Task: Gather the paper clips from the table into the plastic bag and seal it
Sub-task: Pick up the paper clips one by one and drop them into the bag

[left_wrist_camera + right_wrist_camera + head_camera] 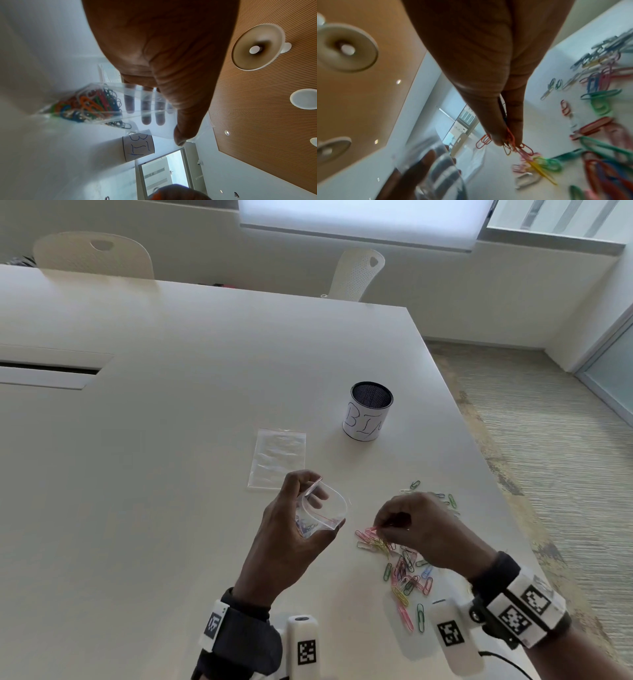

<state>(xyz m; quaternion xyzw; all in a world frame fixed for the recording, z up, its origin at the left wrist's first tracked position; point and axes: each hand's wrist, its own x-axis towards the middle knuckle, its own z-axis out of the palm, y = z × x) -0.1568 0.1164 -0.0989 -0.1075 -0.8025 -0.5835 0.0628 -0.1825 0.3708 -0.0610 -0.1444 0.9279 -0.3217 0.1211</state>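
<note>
White table [171, 440]; left hand [291, 529] grips bag [106, 102]; right hand [421, 529] pinches clips [510, 139].

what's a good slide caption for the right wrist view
Right hand pinches a few paper clips above the colourful scatter on the white table, as the left hand holds the open plastic bag nearby.

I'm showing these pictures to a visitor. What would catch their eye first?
Probably the colourful paper clips scattered on the white table under the right hand, which pinches a few. Beside it, the left hand holds a clear plastic bag open, clips already inside.
</note>
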